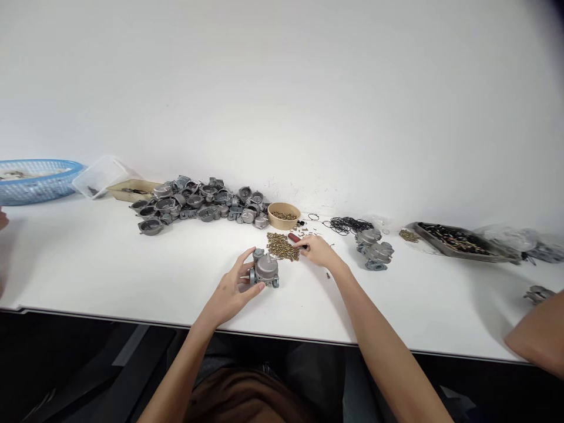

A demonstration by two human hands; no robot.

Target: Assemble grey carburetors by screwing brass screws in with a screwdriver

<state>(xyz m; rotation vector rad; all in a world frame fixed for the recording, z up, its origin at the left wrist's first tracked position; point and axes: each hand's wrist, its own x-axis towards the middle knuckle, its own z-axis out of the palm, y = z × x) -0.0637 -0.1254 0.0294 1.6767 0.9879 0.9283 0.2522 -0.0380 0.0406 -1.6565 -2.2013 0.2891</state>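
Brass screw pile between grey housing and paper bowl

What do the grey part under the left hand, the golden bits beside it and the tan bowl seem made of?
Grey part: likely cast metal, matte dull grey with a moulded domed cap.
Golden bits: probably brass or brass-plated hardware by the yellow glint; too small to be sure.
Tan bowl: looks like paper or card, flat colour, no shine.

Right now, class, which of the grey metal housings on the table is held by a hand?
The lone housing gripped by the left hand, beside the brass screws; the heap and the pair lie untouched.
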